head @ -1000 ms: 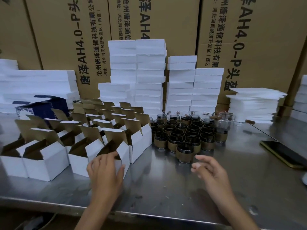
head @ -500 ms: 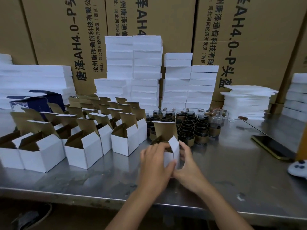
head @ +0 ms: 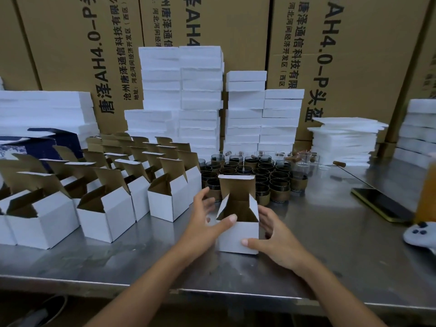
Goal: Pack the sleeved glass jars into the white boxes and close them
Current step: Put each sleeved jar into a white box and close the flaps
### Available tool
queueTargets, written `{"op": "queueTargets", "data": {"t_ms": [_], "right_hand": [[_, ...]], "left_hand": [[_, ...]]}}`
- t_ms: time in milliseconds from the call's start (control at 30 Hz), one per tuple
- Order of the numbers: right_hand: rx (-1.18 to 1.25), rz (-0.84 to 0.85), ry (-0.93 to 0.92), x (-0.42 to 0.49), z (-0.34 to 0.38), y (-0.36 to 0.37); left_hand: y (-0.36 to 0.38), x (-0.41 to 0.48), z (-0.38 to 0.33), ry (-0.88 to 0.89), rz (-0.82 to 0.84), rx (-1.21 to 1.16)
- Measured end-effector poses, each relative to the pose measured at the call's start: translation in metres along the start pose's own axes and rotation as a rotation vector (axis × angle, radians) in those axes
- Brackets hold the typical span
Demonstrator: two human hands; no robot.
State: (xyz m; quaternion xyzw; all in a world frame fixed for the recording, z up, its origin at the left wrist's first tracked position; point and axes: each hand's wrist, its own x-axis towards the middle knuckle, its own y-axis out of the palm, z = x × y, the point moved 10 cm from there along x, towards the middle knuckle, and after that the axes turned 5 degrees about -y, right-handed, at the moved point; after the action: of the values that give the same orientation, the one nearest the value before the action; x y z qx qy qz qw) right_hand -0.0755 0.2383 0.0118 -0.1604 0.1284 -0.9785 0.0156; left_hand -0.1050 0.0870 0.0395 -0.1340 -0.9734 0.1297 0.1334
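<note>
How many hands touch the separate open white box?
2: left hand at the left of the box, thumb on its rim; right hand at its right, thumb on its front.

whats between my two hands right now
An open white box, lid flap up; the left hand touches its front rim with the thumb, the right hand holds it. Head view.

The open box point(head: 238, 234) hides the nearest jars point(head: 279, 192) from me; fingers point(head: 266, 220) of the right hand point(head: 280, 246) beside it are smeared. At the right edge, a blurred orange shape point(head: 427, 194) and grey controller point(head: 422, 237) are cut off.
</note>
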Motion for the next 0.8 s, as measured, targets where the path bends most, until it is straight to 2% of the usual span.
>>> {"op": "queueTargets", "data": {"t_ms": [67,133,300,333,400,467,500,667,800], "right_hand": [[-0.007,0.004,-0.004,0.002,-0.002,0.003],[-0.002,-0.011,-0.013,0.004,-0.003,0.002],[0.08,0.004,-0.07,0.011,0.002,0.002],[0.135,-0.07,-0.036,0.015,-0.001,-0.007],[0.22,-0.343,0.053,0.022,-0.018,-0.036],[0.123,-0.559,0.061,0.024,-0.023,-0.059],[0.025,-0.58,0.05,0.028,-0.022,-0.062],[-0.329,-0.421,0.099,0.052,-0.027,-0.043],[-0.447,-0.426,0.08,0.056,-0.021,-0.04]], "left_hand": [[0.008,0.008,0.004,-0.042,0.079,-0.109],[0.015,0.014,0.007,-0.077,0.09,-0.179],[0.018,0.026,0.013,-0.083,-0.011,-0.143],[0.016,0.027,0.016,-0.081,-0.03,-0.143],[0.015,0.03,0.018,-0.077,-0.052,-0.124],[0.011,0.032,0.019,-0.062,-0.078,-0.123],[0.008,0.032,0.019,-0.056,-0.101,-0.135],[-0.003,0.033,0.026,-0.046,-0.195,-0.168],[-0.004,0.036,0.028,-0.041,-0.201,-0.17]]}}
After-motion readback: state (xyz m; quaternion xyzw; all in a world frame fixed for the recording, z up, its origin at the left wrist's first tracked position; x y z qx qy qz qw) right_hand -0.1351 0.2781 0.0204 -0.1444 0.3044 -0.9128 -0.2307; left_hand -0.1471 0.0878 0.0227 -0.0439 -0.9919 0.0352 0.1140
